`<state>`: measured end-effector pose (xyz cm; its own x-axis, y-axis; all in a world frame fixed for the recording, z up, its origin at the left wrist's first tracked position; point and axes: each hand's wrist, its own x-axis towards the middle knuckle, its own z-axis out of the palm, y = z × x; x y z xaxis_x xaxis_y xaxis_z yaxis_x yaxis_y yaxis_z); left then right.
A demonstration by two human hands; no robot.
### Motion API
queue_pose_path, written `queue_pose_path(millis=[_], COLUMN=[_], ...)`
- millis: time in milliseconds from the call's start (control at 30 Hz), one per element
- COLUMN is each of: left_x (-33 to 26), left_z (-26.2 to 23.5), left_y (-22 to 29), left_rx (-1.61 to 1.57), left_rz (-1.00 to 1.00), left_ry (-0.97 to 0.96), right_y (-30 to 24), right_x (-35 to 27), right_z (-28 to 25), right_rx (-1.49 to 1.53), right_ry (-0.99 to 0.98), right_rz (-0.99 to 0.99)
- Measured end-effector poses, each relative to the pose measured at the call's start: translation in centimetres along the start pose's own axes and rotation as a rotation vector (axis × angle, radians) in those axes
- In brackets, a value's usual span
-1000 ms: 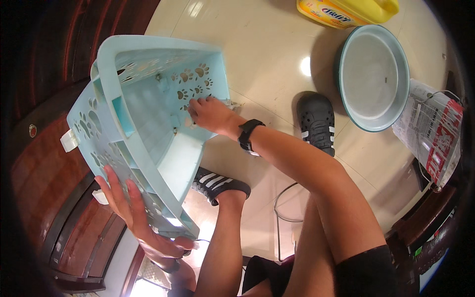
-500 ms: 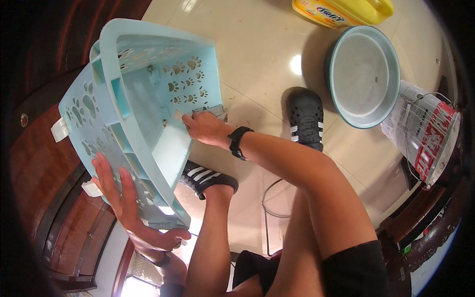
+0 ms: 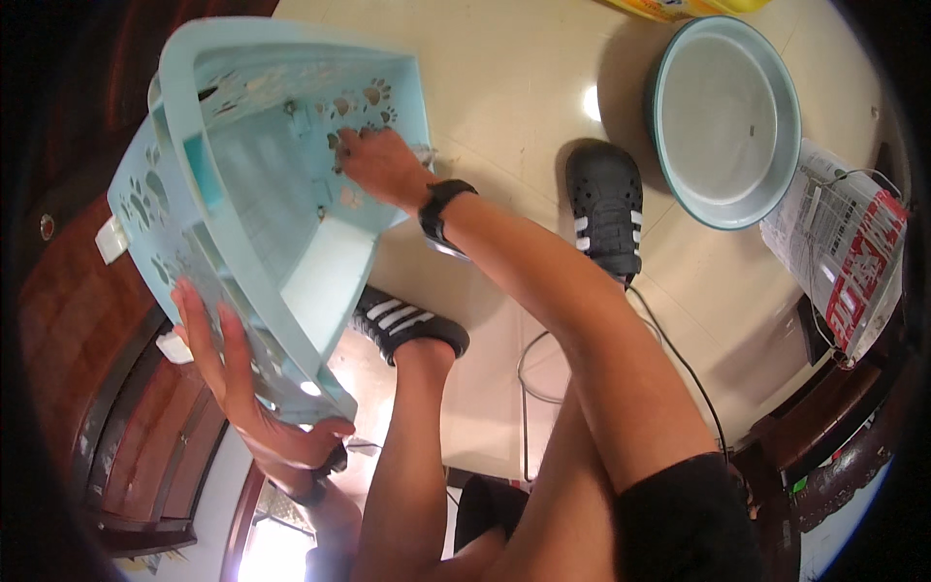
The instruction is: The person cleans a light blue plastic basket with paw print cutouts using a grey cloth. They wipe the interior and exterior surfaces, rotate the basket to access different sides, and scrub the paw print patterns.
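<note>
A light blue plastic pet carrier (image 3: 242, 247) with paw-shaped cut-outs and white side clips lies tilted on my left, its open side facing me. My left hand (image 3: 247, 398) supports it from outside, fingers spread along the wall and thumb by the lower corner of the rim. Reaching into the opening, my right hand (image 3: 383, 170) has its fingers bent against the inner wall with the paw cut-outs. A bit of greyish material (image 3: 424, 154) shows beside that hand; what the fingers hold is mostly hidden. A dark watch band (image 3: 448, 209) is on my right wrist.
A blue-rimmed basin (image 3: 722, 121) stands on the tiled floor at right, a yellow bottle (image 3: 669, 8) beyond it. Next to the basin is a wire-handled bucket (image 3: 839, 242). My black shoes (image 3: 603, 199) and a thin cable (image 3: 684, 359) are nearby. Dark wooden furniture (image 3: 73, 320) borders the left.
My right hand has moved up and left, from the carrier's lower edge onto its inner wall. The carrier has shifted slightly left, with my left hand still on it.
</note>
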<state>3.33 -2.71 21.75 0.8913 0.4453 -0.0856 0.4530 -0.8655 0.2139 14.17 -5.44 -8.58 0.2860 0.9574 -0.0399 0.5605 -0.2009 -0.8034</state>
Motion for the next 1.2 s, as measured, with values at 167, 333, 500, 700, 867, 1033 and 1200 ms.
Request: queue_pose_path(millis=[167,333,500,700,867,1033,1200], left_x=[0.6,0.4,0.8,1.5,0.7,1.1,1.1], left_z=[-0.6,-0.2,0.2,0.8,0.4,0.2,0.1], left_y=[0.0,0.0,-0.3,-0.1,-0.2,-0.5,-0.3], left_rx=[-0.112,-0.084,-0.016,-0.067,-0.077,-0.048,-0.063], left_rz=[-0.012,0.010,0.041,-0.041,-0.059,-0.058,-0.023], left_ry=[0.010,0.004,0.029,0.024,0.008,0.018,0.000], right_y=[-1.0,-0.5,0.6,1.6,1.2,1.9,1.9], right_x=[-1.7,-2.0,-0.4,-0.4,-0.2,2.5,1.0], right_z=[-1.4,-0.7,-0.2,-0.1,0.6,-1.6,-1.4], right_rx=[-0.009,-0.132,-0.266,-0.284,-0.344,-0.086,-0.243], right_ry=[-0.212,-0.005,0.010,0.157,0.191,0.208,0.013], right_rz=[-0.056,-0.074,-0.216,-0.156,-0.164,0.046,-0.224])
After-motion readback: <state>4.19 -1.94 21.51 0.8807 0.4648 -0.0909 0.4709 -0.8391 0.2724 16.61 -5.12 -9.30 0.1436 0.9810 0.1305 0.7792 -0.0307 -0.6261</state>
